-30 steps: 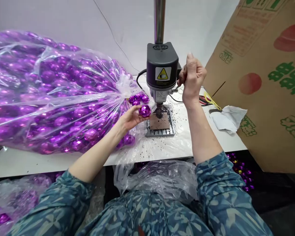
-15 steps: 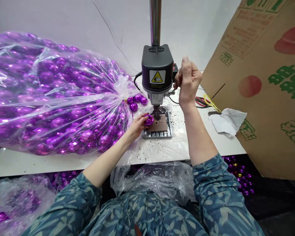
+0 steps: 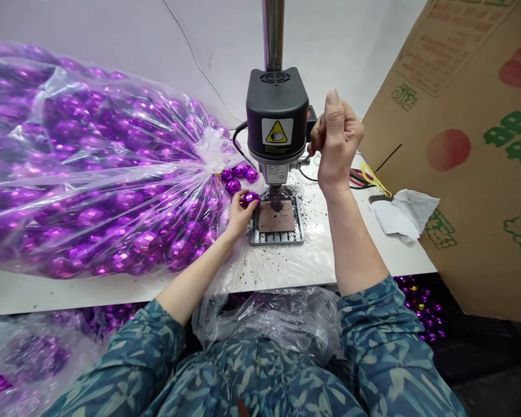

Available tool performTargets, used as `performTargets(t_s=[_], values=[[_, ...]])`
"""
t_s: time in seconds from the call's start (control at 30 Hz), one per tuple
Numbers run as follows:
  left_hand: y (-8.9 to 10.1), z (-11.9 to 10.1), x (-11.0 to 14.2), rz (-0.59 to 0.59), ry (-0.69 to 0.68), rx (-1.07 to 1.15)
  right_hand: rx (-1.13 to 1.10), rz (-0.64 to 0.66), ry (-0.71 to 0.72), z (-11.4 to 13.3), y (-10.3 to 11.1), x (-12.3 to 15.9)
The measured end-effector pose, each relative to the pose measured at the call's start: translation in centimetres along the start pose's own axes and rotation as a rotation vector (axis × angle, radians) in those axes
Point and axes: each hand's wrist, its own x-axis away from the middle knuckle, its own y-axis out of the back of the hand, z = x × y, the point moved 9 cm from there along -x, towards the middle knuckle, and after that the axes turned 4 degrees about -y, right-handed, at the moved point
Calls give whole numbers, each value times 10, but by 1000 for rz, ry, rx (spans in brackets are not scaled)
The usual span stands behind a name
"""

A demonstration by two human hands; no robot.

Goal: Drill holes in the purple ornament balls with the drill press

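My left hand (image 3: 238,217) pinches a shiny purple faceted ball (image 3: 250,197) between thumb and fingers. It is just left of a brown plate (image 3: 276,216) that has a small hole and lies on the slotted metal base (image 3: 278,238). Above the plate stands a small black bench drill press (image 3: 278,113) with a yellow warning label. My right hand (image 3: 337,142) is closed at the machine's right side around its feed lever, of which only the stub near the housing shows. Several more purple balls (image 3: 233,185) lie behind my left hand.
A big clear bag (image 3: 104,191) full of purple balls fills the table's left side. Dark shavings dot the white table (image 3: 304,263). At right are crumpled white paper (image 3: 403,213), a yellow-handled tool (image 3: 375,180) and a large cardboard box (image 3: 469,231). Clear plastic (image 3: 269,318) hangs over the front edge.
My left hand has moved the purple ball left and back, off the brown plate, leaving the plate's hole in plain view. My right hand stays closed at the lever. The view has shifted slightly.
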Motion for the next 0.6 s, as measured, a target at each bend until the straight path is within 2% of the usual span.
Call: performTargets(t_s=[0.07, 0.2, 0.27, 0.47, 0.6], values=[[4, 0, -1, -27, 29, 43, 19, 10, -6, -1, 0, 0], [-10, 8, 13, 73, 218, 254, 37, 26, -7, -3, 0, 0], [-15, 9, 21, 79, 253, 312, 54, 29, -12, -5, 1, -1], [-22, 13, 30, 136, 288, 283, 127, 33, -24, -13, 1, -5], [-23, 11, 28, 186, 180, 187, 155, 40, -22, -15, 0, -6]])
